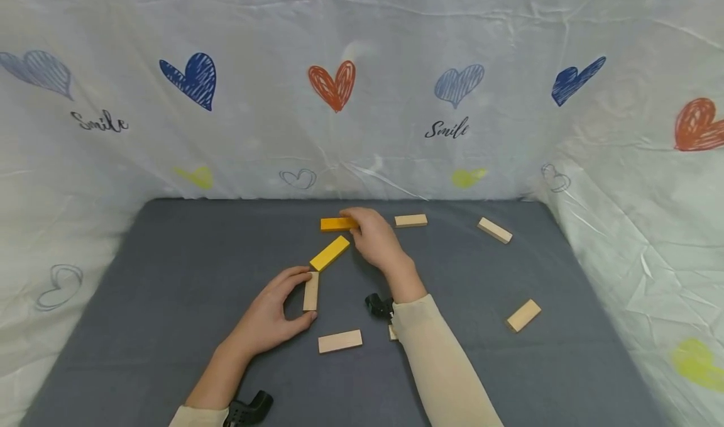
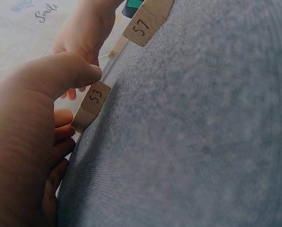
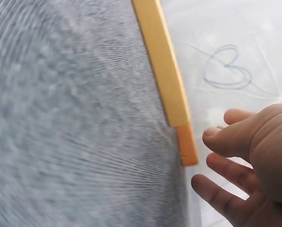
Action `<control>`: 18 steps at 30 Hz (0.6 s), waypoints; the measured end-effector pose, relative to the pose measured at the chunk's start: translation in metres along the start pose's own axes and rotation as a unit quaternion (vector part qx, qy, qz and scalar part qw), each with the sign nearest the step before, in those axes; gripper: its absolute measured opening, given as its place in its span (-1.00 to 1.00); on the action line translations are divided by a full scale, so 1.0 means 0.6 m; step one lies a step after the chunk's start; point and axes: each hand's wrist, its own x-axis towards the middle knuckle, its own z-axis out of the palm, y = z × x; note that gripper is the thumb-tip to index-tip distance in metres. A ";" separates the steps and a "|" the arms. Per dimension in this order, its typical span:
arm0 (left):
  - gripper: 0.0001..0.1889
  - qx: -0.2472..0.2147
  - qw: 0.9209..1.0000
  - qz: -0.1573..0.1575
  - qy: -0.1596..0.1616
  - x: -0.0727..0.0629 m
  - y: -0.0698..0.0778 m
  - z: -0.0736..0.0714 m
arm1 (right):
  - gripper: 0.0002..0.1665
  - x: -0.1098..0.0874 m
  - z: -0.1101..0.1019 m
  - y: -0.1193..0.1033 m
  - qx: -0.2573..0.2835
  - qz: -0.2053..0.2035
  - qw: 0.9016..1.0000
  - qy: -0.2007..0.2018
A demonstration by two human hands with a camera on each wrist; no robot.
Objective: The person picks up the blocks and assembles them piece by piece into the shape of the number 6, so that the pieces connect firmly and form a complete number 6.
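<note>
My left hand (image 1: 271, 314) pinches a plain wooden block (image 1: 311, 291) lengthwise on the grey cloth, thumb at the near end and fingers at the far end. In the left wrist view that block (image 2: 92, 101) bears the number 53. Just beyond it a yellow block (image 1: 330, 253) lies at a slant. Farther back is an orange block (image 1: 334, 224), its right end overlapped by my right hand (image 1: 376, 238) in the head view. The right wrist view shows my right thumb and fingers (image 3: 226, 137) spread beside the orange block (image 3: 187, 146), with a small gap.
Near the front lies a plain block (image 1: 340, 341); another block (image 1: 393, 332) is partly hidden by the right sleeve. More plain blocks lie at the back (image 1: 411, 221), back right (image 1: 494, 231) and right (image 1: 523, 316). A white cloth (image 1: 254, 144) with hearts hangs behind the table.
</note>
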 end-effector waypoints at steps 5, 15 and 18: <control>-0.22 -0.002 1.000 -0.008 -0.006 0.000 0.002 0.001 | -0.45 0.001 0.007 0.004 -0.005 0.011 1.000 -0.003; -0.22 0.001 1.000 -0.019 -0.005 -0.001 0.004 -0.001 | -0.44 0.007 0.018 0.013 -0.002 0.017 1.000 0.008; -0.22 0.001 1.000 -0.018 -0.004 -0.001 0.003 -0.002 | -0.43 0.010 0.022 0.016 -0.002 0.017 1.000 0.011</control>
